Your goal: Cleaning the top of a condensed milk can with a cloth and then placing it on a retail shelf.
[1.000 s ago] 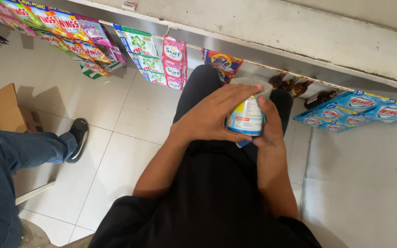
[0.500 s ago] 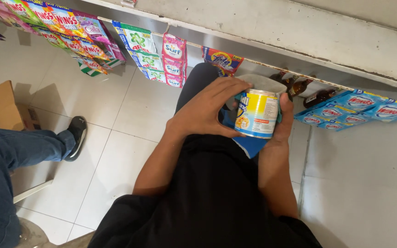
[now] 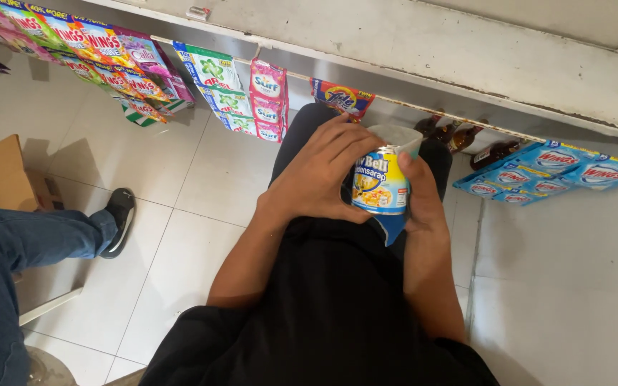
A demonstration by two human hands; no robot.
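Above lap | one can | two hands: left hand, right hand

can: left side behind left hand | other person's leg: cut by frame edge

Open tiled floor lies left; hanging sachets and counter edge block ahead.

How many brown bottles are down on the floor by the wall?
3 brown bottles, side by side under the white ledge: one just past the can's top, one beside it, one nearest the blue sachets. More may hide behind the hands.
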